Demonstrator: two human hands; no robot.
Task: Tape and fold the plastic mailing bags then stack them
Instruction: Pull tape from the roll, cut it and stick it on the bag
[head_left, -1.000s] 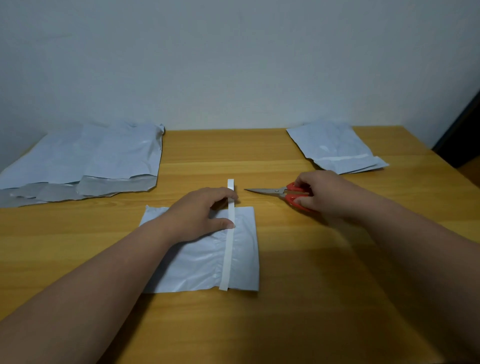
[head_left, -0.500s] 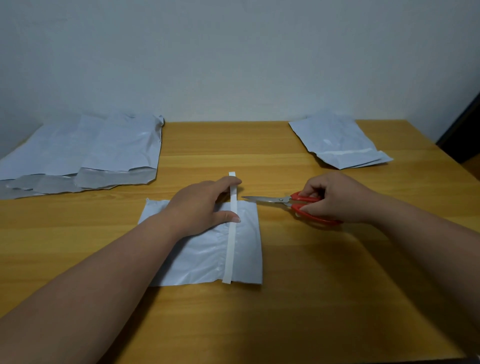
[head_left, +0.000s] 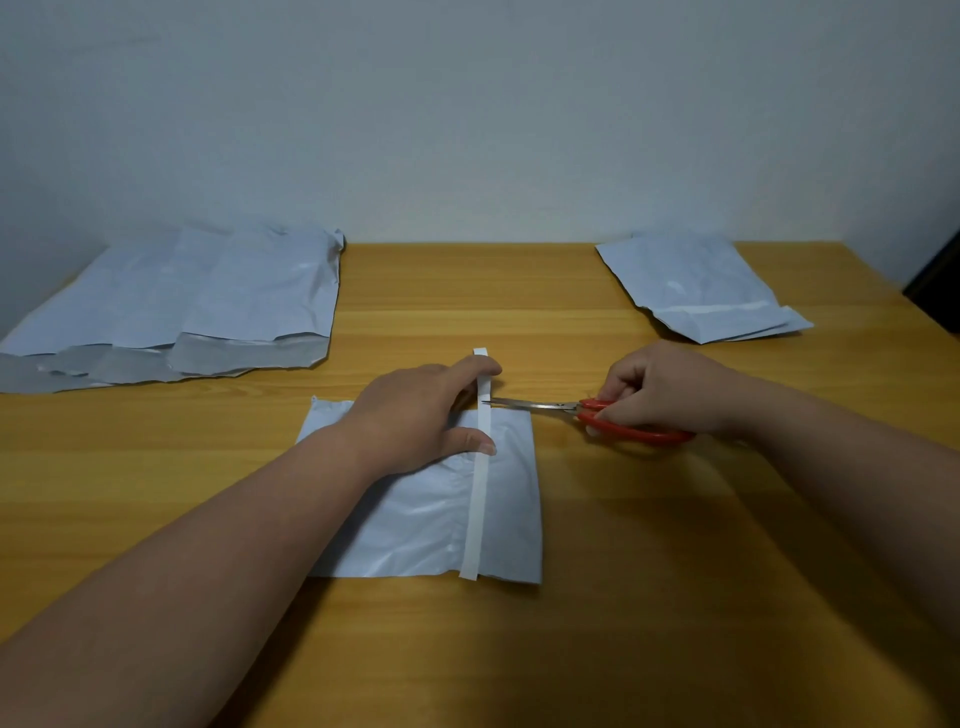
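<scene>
A folded white mailing bag (head_left: 426, 514) lies on the wooden table (head_left: 649, 597) in front of me. A white tape strip (head_left: 479, 499) runs down its right part and sticks out past the far edge. My left hand (head_left: 421, 415) rests on the bag, its index finger and thumb touching the strip. My right hand (head_left: 660, 389) grips red-handled scissors (head_left: 618, 423). Their blade tips reach the strip at the bag's far edge.
Several unfolded grey-white mailing bags (head_left: 176, 306) overlap at the table's far left. A small stack of folded, taped bags (head_left: 701, 286) lies at the far right. A pale wall stands behind the table. A dark object (head_left: 935, 291) shows at the right edge.
My right hand has brought the scissors leftward until the blades meet the tape strip. My left hand has stayed on the bag and strip.
</scene>
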